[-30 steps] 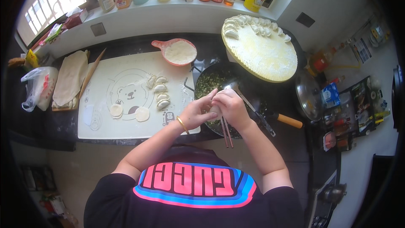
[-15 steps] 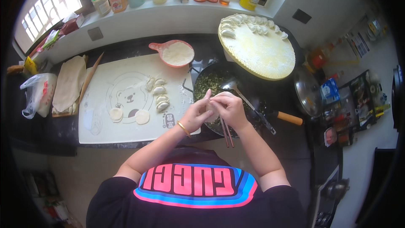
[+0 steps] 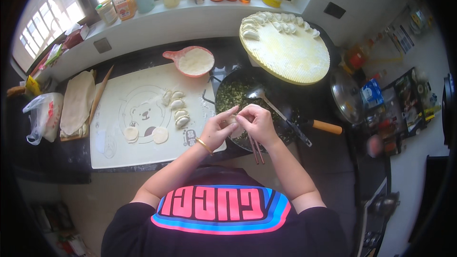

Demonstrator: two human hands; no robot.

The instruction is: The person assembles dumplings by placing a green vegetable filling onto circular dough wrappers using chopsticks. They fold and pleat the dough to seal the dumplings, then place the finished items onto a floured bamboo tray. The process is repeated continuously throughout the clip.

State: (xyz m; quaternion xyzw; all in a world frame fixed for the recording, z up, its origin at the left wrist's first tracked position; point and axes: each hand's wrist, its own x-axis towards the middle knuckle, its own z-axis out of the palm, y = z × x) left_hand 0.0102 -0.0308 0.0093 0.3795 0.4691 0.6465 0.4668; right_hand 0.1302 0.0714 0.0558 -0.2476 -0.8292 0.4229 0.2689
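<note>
My left hand (image 3: 218, 127), with a gold bangle at its wrist, and my right hand (image 3: 258, 123) meet over the near part of a dark pan. Their fingers pinch a pale dumpling (image 3: 237, 131), mostly hidden behind them. Chopped green filling (image 3: 232, 94) lies in the pan, where a metal spoon (image 3: 255, 94) rests. A pair of chopsticks (image 3: 256, 151) sticks out below my right hand. Several folded dumplings (image 3: 181, 116) sit on a white mat (image 3: 109, 150) to the left, with round wrappers (image 3: 160, 135) nearer me.
A pink scoop of flour (image 3: 196, 62) stands at the mat's far edge. Rows of dumplings line the far rim of a round yellow tray (image 3: 295, 69). Rolled dough (image 3: 77, 100), a rolling pin (image 3: 101, 90) and a plastic bag (image 3: 45, 114) lie left; a glass lid (image 3: 346, 96) leans right.
My fingers have shifted along the dumpling's edge, and the left fingers are more bent. The whole view has turned slightly.
</note>
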